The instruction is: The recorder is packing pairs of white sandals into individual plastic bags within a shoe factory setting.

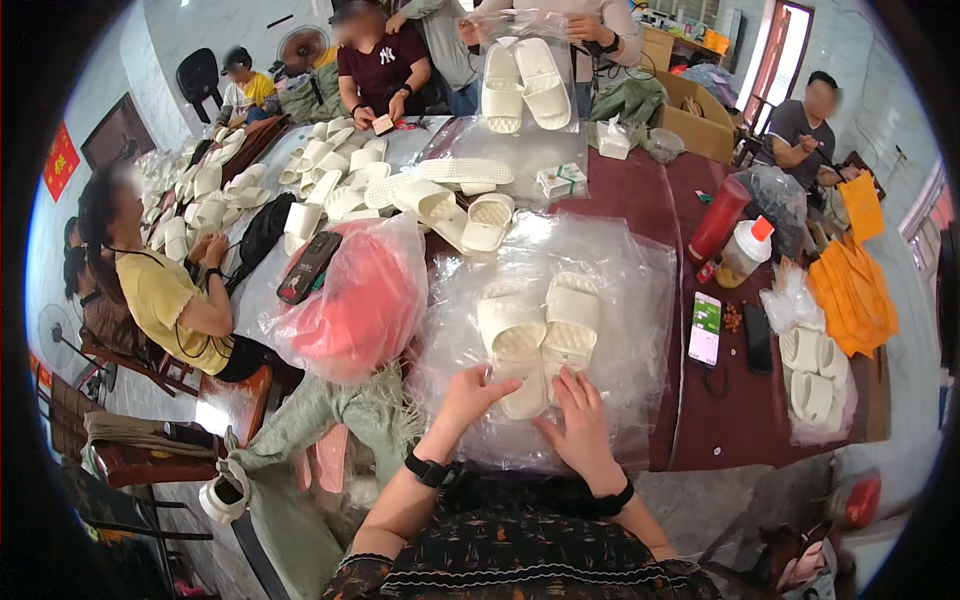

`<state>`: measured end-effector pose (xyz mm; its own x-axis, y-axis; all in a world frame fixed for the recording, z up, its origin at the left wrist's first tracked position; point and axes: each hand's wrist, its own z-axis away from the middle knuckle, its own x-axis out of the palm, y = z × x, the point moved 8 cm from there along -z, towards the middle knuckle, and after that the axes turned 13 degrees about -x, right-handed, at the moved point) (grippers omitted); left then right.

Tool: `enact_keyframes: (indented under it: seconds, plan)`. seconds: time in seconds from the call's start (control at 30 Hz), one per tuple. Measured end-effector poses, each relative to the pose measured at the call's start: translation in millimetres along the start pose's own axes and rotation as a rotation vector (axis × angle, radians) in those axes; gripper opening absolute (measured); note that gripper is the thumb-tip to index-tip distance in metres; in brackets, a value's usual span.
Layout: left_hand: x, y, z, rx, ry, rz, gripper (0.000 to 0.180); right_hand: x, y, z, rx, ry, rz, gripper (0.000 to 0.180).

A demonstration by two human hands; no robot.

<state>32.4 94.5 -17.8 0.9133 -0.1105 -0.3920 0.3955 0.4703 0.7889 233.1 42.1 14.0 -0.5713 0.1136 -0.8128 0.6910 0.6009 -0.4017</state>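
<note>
A pair of cream slide slippers, the left one (512, 325) and the right one (572, 318), lies side by side on stacked clear plastic bags (630, 285) in front of me. Their heel ends point toward me. My left hand (468, 398) is open at the left heel, its thumb reaching over the edge of the sole. On the other side, my right hand (578, 425) rests open with fingers spread, the fingertips touching the right heel area. Whether the slippers are inside the top bag I cannot tell.
Loose slippers (430, 200) pile up at the far left, beside a red-and-clear plastic bag (365, 290). To the right lie a lit phone (705, 330), a dark phone (757, 338), a jar (745, 252) and bagged slippers (815, 375). Across the table a person holds up bagged slippers (525, 85).
</note>
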Motion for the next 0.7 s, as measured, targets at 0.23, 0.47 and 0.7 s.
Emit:
enact_keyframes:
  seconds: [0.23, 0.47, 0.7]
  plan:
    - [9.7, 12.1, 11.9, -0.021, -0.097, 0.191, 0.036, -1.3, 11.1, 6.2, -0.022, 0.016, -0.089, 0.057]
    - [1.9, -10.1, 17.0, -0.114, -0.295, 0.831, 0.050, -29.8, 2.2, -2.5, 0.066, 0.211, -0.335, 0.048]
    - [-12.7, -5.1, 32.9, 0.010, -0.480, 0.982, 0.069, -55.6, 1.4, -8.1, 0.128, 0.434, -0.255, 0.075]
